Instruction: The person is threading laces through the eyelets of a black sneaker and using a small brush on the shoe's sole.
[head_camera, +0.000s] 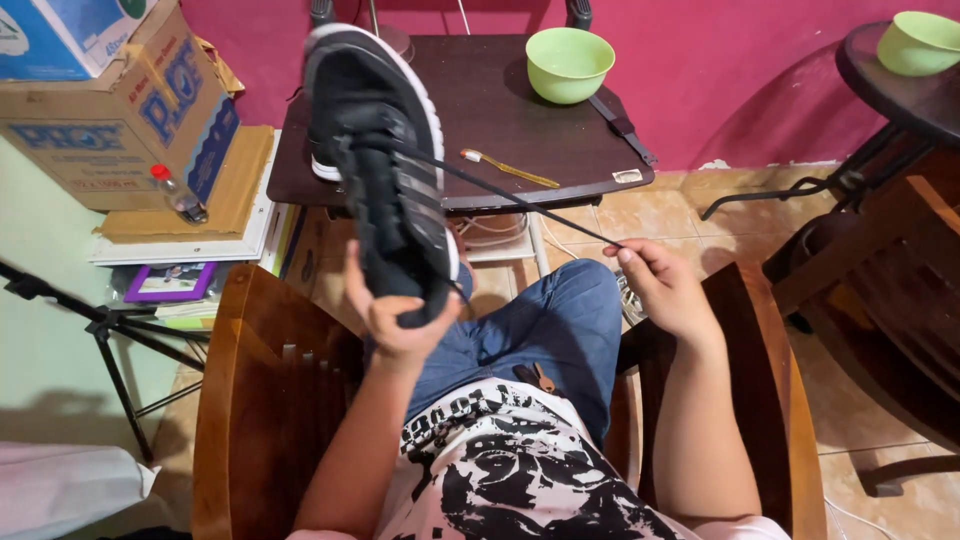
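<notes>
Black mesh sports shoe with white sole (385, 170), held up in the lap, its black lace (510, 195) drawn out to the side.

Left hand (395, 310): fingers curled shut around the shoe's heel end, thumb on the near side, toe pointing up and away. Black lace: runs taut from the shoe's eyelets, beyond the left fingers, across to the right fingertips. Right hand (665, 290): thumb and forefinger pinched closed on the lace's end, other fingers loosely folded. Handling judgement: a firm heel grip and a straight, even pull in line with the eyelets should keep the lace from snagging. Beyond the fingers: dark wooden table (560, 140) bearing a yellow toothbrush (510, 170) and light green plastic bowl (569, 63); magenta wall (720, 70); tan tiled floor (700, 215).
</notes>
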